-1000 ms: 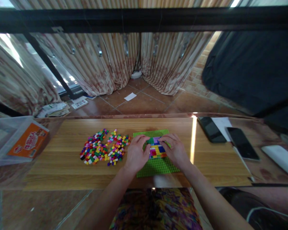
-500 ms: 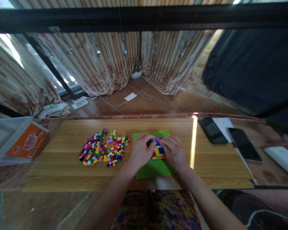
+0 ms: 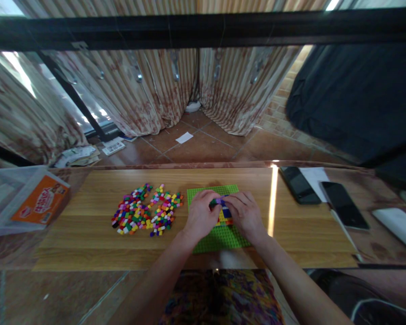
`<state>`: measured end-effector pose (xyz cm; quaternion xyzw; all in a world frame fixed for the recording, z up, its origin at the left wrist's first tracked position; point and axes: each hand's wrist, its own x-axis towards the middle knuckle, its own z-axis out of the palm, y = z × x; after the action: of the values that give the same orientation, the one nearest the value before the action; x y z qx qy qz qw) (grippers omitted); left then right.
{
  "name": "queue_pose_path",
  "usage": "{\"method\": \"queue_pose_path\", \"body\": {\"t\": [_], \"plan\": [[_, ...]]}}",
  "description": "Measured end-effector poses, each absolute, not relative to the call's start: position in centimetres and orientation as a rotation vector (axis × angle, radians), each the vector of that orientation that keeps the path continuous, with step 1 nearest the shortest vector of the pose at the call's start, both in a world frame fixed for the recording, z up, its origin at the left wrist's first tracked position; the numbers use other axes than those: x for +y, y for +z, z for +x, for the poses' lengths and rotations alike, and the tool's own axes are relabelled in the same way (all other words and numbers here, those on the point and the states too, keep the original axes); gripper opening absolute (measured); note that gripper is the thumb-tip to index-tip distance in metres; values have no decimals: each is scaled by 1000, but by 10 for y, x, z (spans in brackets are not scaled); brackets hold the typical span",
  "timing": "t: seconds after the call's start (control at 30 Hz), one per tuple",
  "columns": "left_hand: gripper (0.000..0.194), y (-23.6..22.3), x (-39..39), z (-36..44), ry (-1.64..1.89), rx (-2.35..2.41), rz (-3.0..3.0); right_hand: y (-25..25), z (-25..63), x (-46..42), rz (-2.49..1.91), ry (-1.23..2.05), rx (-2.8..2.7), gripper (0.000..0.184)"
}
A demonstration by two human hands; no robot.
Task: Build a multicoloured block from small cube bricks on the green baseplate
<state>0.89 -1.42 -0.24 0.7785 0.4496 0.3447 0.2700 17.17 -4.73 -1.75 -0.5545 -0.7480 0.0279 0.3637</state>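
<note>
A green studded baseplate (image 3: 219, 239) lies on the wooden table (image 3: 88, 234), with a patch of coloured bricks (image 3: 225, 215) pressed onto it. My left hand (image 3: 201, 215) and my right hand (image 3: 245, 214) rest on the plate, fingertips meeting over the patch's far edge. Both hands have curled, pinching fingers around a small purple brick (image 3: 219, 200). The hands cover most of the patch. A loose heap of small multicoloured bricks (image 3: 145, 214) lies to the left of the plate.
Two dark phones (image 3: 298, 183) (image 3: 343, 203) and a white sheet lie at the table's right, with a white object (image 3: 397, 228) beyond. A clear plastic box holding an orange packet (image 3: 37, 198) stands at the left. Curtains and tiled floor are behind.
My two hands have drawn closer together over the brick patch, their fingertips now meeting at its far edge. The heap and the plate have stayed put.
</note>
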Motion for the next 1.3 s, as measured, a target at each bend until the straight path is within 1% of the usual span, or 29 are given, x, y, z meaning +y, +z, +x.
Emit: {"method": "queue_pose_path", "body": {"t": [0.13, 0.27, 0.63, 0.83, 1.07, 1.17, 1.3], "plan": [[17, -3, -14, 8, 948, 1210, 2103, -20, 166, -52, -1474, 187, -1702, 19], [15, -6, -14, 9, 963, 1210, 2112, -23, 164, -53, -1508, 201, -1598, 17], [15, -6, -13, 9, 958, 1202, 2104, -18, 177, -44, -1444, 186, -1823, 22], [12, -4, -13, 11, 984, 1187, 2084, -24, 177, -45, -1510, 421, -1570, 15], [15, -4, -8, 16, 925, 1289, 1869, -30, 176, -46, -1495, 816, -1082, 37], [13, -4, -5, 19, 852, 1301, 1835, -29, 169, -44, -1445, 905, -1018, 41], [13, -2, -5, 23, 822, 1323, 1803, -28, 161, -42, -1456, 929, -990, 41]]}}
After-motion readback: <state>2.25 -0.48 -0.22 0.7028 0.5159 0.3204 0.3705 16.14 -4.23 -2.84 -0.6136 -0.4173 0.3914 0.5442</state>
